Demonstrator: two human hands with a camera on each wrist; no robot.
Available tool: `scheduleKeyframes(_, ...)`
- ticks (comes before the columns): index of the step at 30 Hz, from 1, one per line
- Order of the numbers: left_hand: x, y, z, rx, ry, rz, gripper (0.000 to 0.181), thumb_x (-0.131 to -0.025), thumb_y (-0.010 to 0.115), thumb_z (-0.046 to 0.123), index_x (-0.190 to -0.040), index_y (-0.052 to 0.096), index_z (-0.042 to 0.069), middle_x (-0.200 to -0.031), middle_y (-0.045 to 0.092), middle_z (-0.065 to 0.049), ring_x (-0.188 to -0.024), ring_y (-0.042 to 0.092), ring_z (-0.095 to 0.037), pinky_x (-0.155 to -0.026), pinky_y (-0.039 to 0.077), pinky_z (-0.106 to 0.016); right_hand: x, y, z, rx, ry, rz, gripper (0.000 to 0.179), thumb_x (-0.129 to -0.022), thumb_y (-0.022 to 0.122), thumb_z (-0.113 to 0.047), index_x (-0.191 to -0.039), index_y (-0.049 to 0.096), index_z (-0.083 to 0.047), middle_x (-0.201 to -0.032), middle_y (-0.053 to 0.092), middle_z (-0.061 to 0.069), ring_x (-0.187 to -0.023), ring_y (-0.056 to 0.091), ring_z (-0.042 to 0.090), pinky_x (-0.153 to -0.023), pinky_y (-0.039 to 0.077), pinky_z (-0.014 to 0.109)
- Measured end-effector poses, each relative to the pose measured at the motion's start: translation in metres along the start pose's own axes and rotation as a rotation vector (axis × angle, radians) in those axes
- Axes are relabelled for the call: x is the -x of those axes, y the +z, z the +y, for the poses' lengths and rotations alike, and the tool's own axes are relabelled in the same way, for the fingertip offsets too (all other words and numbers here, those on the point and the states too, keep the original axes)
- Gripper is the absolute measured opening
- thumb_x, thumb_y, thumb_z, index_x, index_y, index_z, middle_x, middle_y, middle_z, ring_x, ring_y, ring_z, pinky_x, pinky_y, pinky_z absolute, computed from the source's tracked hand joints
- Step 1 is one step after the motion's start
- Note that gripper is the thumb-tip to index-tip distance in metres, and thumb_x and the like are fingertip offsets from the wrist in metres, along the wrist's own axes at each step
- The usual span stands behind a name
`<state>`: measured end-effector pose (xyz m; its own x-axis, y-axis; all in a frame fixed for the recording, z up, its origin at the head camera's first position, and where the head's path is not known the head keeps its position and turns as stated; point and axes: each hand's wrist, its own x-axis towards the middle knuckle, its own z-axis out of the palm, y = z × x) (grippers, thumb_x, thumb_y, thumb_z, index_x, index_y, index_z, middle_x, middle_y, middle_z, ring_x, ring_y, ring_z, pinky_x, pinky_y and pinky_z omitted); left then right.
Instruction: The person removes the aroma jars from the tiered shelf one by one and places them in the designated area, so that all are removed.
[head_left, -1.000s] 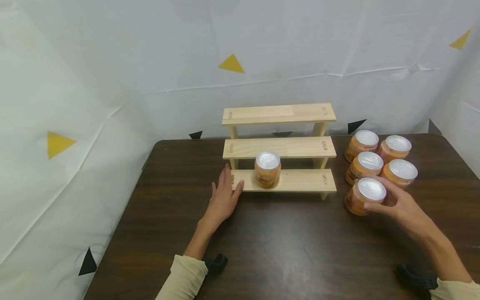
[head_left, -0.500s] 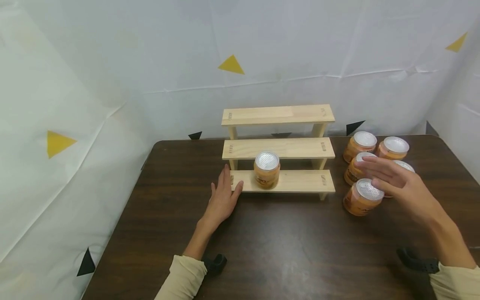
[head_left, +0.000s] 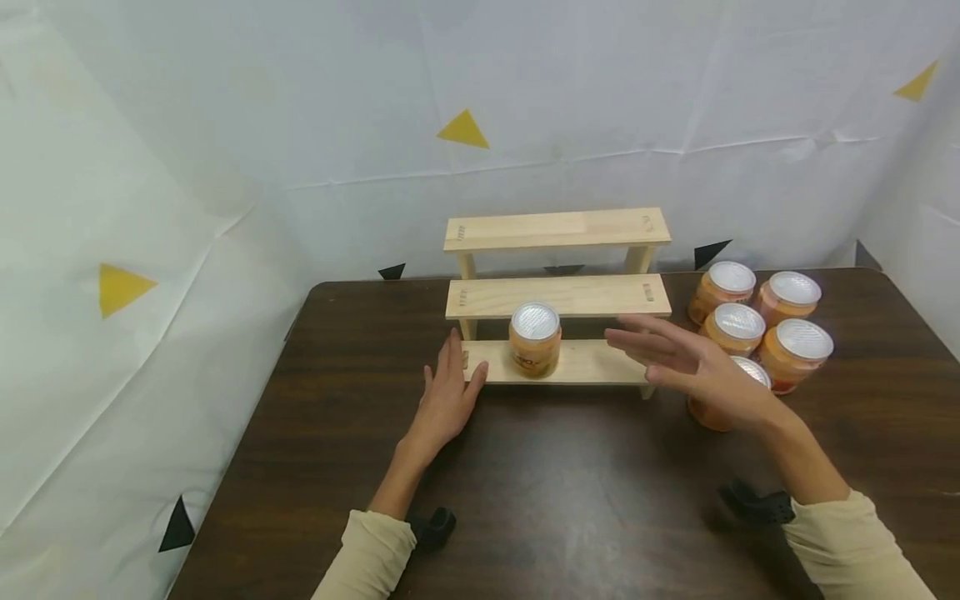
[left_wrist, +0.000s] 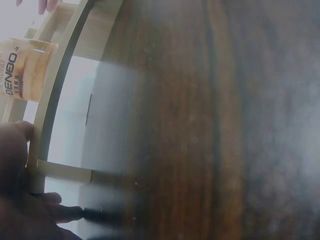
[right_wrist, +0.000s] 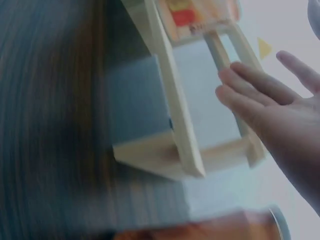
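A three-step wooden rack [head_left: 558, 297] stands near the back of the dark table. On its lowest step sits an orange jar [head_left: 535, 342] with a silvery lid, its printed label showing in the left wrist view. My left hand [head_left: 444, 396] rests at the left end of that step, fingers spread and thumb at the front edge. My right hand [head_left: 690, 367] is in the air over the right end of the step, fingers straight and holding nothing. Behind it, a similar jar [head_left: 752, 371] is partly hidden. In the right wrist view the right hand [right_wrist: 280, 102] appears beside the rack.
Several more orange jars [head_left: 801, 350] stand grouped at the right rear of the brown wooden table [head_left: 360, 350]. White sheeting [head_left: 360, 108] with yellow and black triangles surrounds the table at the back and sides. Each wrist wears a black band [head_left: 431, 529].
My right hand has let go of the nearest jar in the right group, lifted, and moved left toward the rack. That jar stays in place. The left hand has not moved.
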<state>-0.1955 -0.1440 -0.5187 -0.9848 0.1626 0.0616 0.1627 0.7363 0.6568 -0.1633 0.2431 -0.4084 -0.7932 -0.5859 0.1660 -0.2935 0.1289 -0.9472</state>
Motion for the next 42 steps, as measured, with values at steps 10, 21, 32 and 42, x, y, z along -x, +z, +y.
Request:
scheduleKeyframes(10, 0.0, 0.002, -0.003, -0.016, 0.014, 0.009, 0.094, -0.115, 0.033, 0.066, -0.176, 0.004, 0.001, -0.183, 0.012, -0.024, -0.168, 0.02, -0.041, -0.128, 0.009, -0.079, -0.037, 0.031, 0.009, -0.068, 0.119, 0.03, 0.071, -0.112, 0.061, -0.01, -0.175, 0.03, -0.024, -0.176, 0.039, 0.016, -0.165, 0.034, 0.03, -0.11, 0.047, 0.016)
scheduleKeyframes(21, 0.004, -0.001, 0.004, 0.027, 0.015, 0.01, 0.091, -0.117, 0.036, 0.062, -0.176, 0.005, 0.001, -0.182, 0.012, -0.025, -0.167, 0.021, -0.044, -0.128, 0.008, -0.079, -0.072, 0.049, 0.013, -0.05, 0.081, 0.052, 0.081, -0.109, 0.07, -0.015, -0.177, 0.027, -0.022, -0.179, 0.033, 0.016, -0.165, 0.032, 0.044, -0.127, 0.032, 0.066)
scheduleKeyframes(32, 0.0, 0.002, 0.0, 0.013, 0.008, 0.006, 0.094, -0.115, 0.036, 0.066, -0.176, 0.004, 0.002, -0.183, 0.013, -0.024, -0.169, 0.018, -0.041, -0.128, 0.007, -0.079, -0.093, 0.06, 0.015, -0.096, 0.073, 0.01, 0.089, -0.105, 0.077, -0.02, -0.177, 0.025, -0.019, -0.175, 0.039, 0.02, -0.159, 0.04, 0.04, -0.126, 0.033, 0.064)
scheduleKeyframes(42, 0.004, -0.004, 0.008, 0.05, 0.014, 0.019, 0.089, -0.117, 0.039, 0.058, -0.176, 0.005, 0.001, -0.181, 0.015, -0.027, -0.167, 0.02, -0.046, -0.127, 0.008, -0.081, -0.101, 0.07, 0.015, -0.093, 0.119, 0.066, 0.084, -0.104, 0.077, -0.013, -0.175, 0.032, -0.016, -0.169, 0.048, 0.015, -0.156, 0.044, 0.033, -0.127, 0.033, 0.06)
